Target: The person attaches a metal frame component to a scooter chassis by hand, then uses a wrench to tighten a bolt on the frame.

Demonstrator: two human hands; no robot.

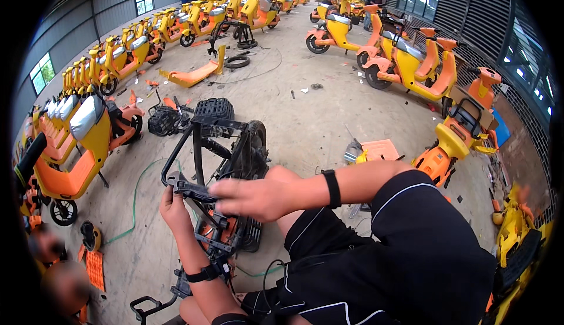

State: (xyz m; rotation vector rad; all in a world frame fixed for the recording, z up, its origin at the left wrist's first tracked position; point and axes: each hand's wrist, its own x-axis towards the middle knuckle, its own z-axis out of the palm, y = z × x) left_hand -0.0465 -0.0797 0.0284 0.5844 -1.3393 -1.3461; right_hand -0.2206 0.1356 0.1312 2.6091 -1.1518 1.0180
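Note:
A stripped black scooter frame stands before me, its wheel at the right side. Over the frame's bars, my left hand pinches the left end of a dark, elongated part with a greyish, jaw-like tip; its exact kind is unclear. My right hand is at the part's other end, palm down, its thumb and fingers smeared by motion. Whether that hand grips the part cannot be made out. Below the hands, orange pieces show within the lower frame.
Rows of yellow-orange scooters line the left, with more scooters at right. An orange-yellow body panel, a tyre and black baskets lie beyond the frame. A green hose crosses the floor. Far back stands a person.

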